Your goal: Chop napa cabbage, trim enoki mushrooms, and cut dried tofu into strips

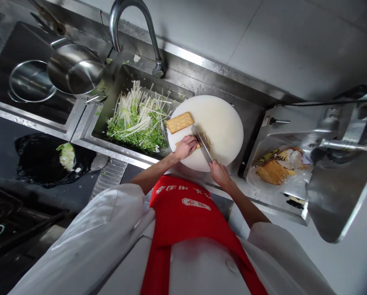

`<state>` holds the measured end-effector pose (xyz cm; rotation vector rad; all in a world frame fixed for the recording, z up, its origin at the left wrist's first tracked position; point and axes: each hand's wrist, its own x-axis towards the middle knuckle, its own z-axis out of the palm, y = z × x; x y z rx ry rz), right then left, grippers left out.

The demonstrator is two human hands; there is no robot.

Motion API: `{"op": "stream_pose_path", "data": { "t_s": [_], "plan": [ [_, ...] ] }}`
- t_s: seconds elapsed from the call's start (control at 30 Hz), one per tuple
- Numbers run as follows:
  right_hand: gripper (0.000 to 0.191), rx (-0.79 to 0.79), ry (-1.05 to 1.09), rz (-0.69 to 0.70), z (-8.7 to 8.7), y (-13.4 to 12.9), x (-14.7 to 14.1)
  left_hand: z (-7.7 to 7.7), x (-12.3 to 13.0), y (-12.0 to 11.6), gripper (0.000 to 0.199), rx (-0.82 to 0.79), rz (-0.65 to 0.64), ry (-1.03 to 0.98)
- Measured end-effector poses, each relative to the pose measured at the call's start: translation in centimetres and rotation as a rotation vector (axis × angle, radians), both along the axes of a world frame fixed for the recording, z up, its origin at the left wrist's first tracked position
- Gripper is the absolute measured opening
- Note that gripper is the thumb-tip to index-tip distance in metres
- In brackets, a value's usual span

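On the round white cutting board point(223, 119) lies a golden-brown slab of what looks like pressed tofu point(180, 122). My left hand point(186, 146) presses down on a second tofu slab point(197, 146), mostly covered by the fingers, which are bent and close together. In my right hand point(220, 174) is the handle of a cleaver point(202, 146), its blade slanting across the board just right of my left fingers. Thin cut strips point(207, 141) lie against the far side of the blade.
Left of the board, a sink point(106, 104) holds cut green-and-white stalks point(140, 114) under a curved faucet point(159, 67). A steel pot point(75, 69) stands further left, above a black trash bag point(32, 159). To the right, a slicing machine point(343, 180) stands by a clear container point(252, 180) with more tofu point(271, 172).
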<state>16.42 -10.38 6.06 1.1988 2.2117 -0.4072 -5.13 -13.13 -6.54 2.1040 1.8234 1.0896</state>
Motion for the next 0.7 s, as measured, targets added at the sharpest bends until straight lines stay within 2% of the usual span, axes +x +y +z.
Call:
{"op": "stream_pose_path", "data": {
  "t_s": [0.07,0.23,0.3,0.37,0.57,0.63,0.7],
  "plan": [
    [0.034,0.019,0.006,0.002,0.9,0.2,0.3,0.1,0.0,-0.1,0.036,-0.002,0.006,0.001],
    [0.033,0.025,-0.019,0.037,4.4,-0.8,2.1,0.3,0.2,0.0,0.038,-0.043,0.014,0.032],
    [0.031,0.008,-0.027,0.047,4.9,-1.3,2.3,0.2,0.2,0.1,0.036,-0.061,0.008,0.032],
    [0.030,-0.002,-0.023,0.049,4.2,-1.6,1.8,0.2,0.2,0.1,0.035,-0.076,0.006,0.029],
    [0.032,-0.005,-0.008,0.007,0.0,-0.8,-0.5,0.4,-0.3,-0.6,0.031,-0.049,-0.008,-0.008],
    [0.033,-0.005,0.016,0.008,-0.3,-0.3,-0.5,0.4,-0.3,-0.9,0.030,-0.024,0.009,0.004],
    [0.034,0.017,0.016,0.011,0.3,-0.2,0.0,0.4,-0.2,-1.1,0.030,-0.029,0.039,0.043]
  ]
}}
